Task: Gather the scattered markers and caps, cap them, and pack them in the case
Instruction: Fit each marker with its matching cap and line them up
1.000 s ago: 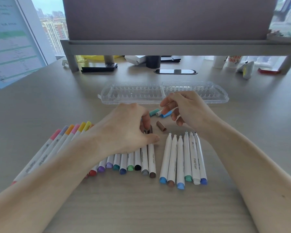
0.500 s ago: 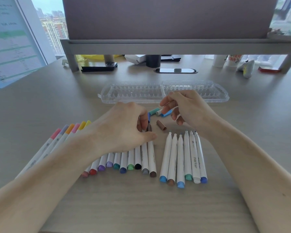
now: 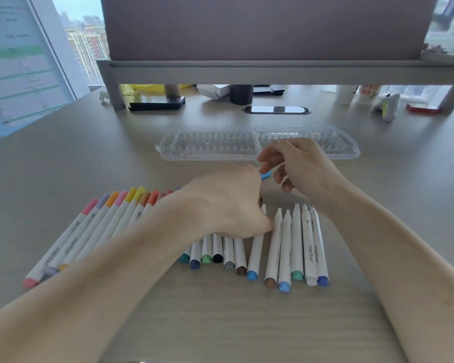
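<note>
1. Far left: capped markers (image 3: 110,221), fanned out on the desk (image 3: 220,323), coloured caps pointing away. Reads as the finished pile, parked clear of the work zone.
2. Left of centre: middle row of markers (image 3: 218,250), side by side, near ends roughly in line. Far ends hidden under the hand, so capped or not: cannot tell.
3. Left hand (image 3: 220,205): palm down over that row, fingers curled under and out of sight. Holding something or nothing: cannot tell. Thumb against the side of the blue-ended marker (image 3: 256,247), likely steadying it for capping.
4. Blue-ended marker: slightly tilted, bare tip pointing away, between the middle row and the right group. Probably next in line.
5. Blue cap (image 3: 265,175): just past the left knuckles, pinched in the curled fingers of the right hand (image 3: 302,169), only one end showing. Matches that marker's end colour, hence likely held ready near the tips. More caps in the fist: cannot tell.
6. Right of centre: uncapped markers (image 3: 296,244), five, touching, bare tips pointing away, just below the right wrist. All facing one way, presumably so caps go on without turning anything.
7. Behind, centre to right: case (image 3: 210,145), clear, lying open, no marker seen in its slots. Packing not started; capping comes first.
</note>
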### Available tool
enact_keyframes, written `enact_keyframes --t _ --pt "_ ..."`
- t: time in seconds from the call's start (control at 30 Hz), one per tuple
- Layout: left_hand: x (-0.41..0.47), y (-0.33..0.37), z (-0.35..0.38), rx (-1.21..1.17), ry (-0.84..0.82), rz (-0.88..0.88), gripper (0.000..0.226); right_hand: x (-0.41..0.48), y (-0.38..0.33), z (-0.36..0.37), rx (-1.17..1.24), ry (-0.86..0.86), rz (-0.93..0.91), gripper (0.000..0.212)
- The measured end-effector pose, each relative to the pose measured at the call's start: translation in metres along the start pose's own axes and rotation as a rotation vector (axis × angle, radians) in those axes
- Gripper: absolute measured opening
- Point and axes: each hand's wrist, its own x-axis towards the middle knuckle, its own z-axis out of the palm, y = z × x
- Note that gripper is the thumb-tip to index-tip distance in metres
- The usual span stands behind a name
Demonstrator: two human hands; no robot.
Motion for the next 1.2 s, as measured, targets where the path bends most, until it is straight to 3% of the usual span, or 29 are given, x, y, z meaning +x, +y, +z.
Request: enact_keyframes --t 0.23,0.37,0.53,0.7,0.9,1.03,1.2 --pt "0.004 0.003 0.003 0.018 0.040 -0.039 0.039 0.000 0.000 -0.001 0.017 0.063 0.000 0.039" --pt "0.004 -0.009 -0.013 -0.276 0.120 -0.023 0.032 0.002 -0.001 -0.005 0.096 0.109 0.009 0.039" --pt "0.017 -0.020 -0.035 -0.588 0.405 0.001 0.034 -0.001 -0.005 -0.002 0.274 -0.142 0.076 0.048" --pt "0.035 -0.024 -0.022 -0.672 0.510 0.027 0.026 -0.006 -0.008 -0.003 0.300 -0.331 0.037 0.047" --pt "0.045 -0.035 -0.004 -0.711 0.499 0.053 0.016 -0.003 -0.002 -0.003 0.223 -0.167 0.064 0.030" --pt "0.048 -0.044 -0.003 -0.486 0.512 0.036 0.010 0.000 -0.002 -0.006 0.190 -0.003 0.128 0.026" --pt "0.052 -0.037 -0.017 -0.237 0.350 0.056 0.004 0.002 -0.003 -0.010 0.177 0.109 0.154 0.033"
